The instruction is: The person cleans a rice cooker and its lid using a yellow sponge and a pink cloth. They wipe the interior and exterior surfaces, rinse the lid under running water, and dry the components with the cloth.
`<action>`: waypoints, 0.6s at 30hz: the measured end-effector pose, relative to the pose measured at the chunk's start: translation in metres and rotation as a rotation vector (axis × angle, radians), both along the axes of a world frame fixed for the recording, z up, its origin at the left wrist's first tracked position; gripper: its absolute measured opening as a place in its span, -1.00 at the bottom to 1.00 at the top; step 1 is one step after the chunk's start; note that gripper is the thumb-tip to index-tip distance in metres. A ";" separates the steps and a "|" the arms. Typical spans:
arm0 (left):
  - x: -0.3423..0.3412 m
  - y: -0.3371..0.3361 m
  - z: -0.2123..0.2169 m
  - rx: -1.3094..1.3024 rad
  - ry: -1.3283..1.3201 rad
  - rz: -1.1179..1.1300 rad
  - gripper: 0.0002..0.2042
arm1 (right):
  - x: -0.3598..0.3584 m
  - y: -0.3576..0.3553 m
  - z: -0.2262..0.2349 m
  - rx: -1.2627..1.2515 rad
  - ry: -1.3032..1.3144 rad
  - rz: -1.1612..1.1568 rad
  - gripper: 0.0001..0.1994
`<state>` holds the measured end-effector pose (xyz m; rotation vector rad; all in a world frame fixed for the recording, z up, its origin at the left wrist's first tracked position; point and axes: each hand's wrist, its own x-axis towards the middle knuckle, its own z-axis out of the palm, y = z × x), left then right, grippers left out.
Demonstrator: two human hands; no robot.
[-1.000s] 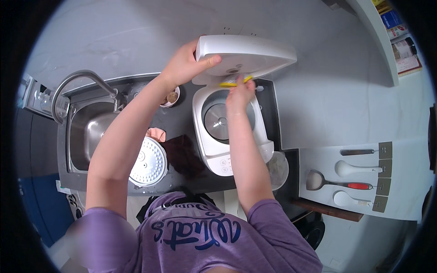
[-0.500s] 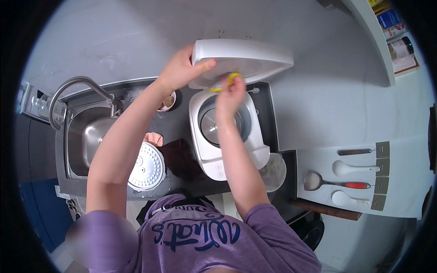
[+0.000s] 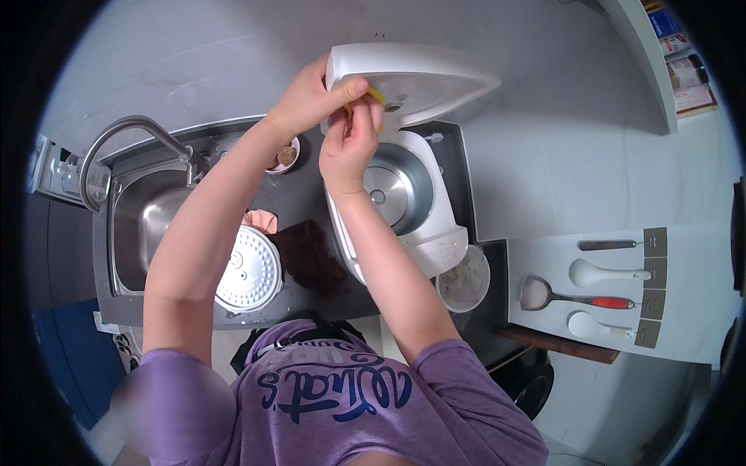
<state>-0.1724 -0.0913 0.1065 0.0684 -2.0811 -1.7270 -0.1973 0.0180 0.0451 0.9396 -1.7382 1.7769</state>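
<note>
A white rice cooker (image 3: 439, 252) stands on the dark counter with its lid (image 3: 443, 81) raised. Its round metal well (image 3: 408, 194) shows a small disc in the middle. My left hand (image 3: 311, 105) grips the lid's left edge, thumb on the inner side. Close below that thumb, my right hand (image 3: 350, 155) is closed on a thin yellow piece (image 3: 376, 95), pressed to the lid's underside at its left. Fingers cover most of the yellow piece, so I cannot tell whether it is a sponge or a cloth.
Left of the cooker lie a dark cloth (image 3: 311, 256), a perforated white round plate (image 3: 249, 272), a pinkish cloth (image 3: 260, 222) and a small bowl (image 3: 287, 155). Farther left is a steel sink (image 3: 148, 225) with a curved faucet (image 3: 128, 123). A clear container (image 3: 466, 283) sits right; utensils (image 3: 575, 301) hang beyond.
My right hand has moved left with the yellow piece, from over the well to the lid's left part beside my left thumb. My left hand keeps hold of the lid.
</note>
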 end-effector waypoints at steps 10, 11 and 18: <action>-0.003 0.006 0.005 -0.041 -0.059 -0.048 -0.19 | -0.108 0.131 -0.019 0.835 0.105 -0.033 -0.79; -0.001 0.006 0.001 -0.011 -0.013 -0.071 -0.17 | -0.113 0.153 -0.004 0.913 0.081 -0.017 -0.79; 0.099 0.072 -0.077 0.071 -0.332 0.308 -0.10 | -0.070 0.272 0.031 1.578 -0.170 0.186 -0.77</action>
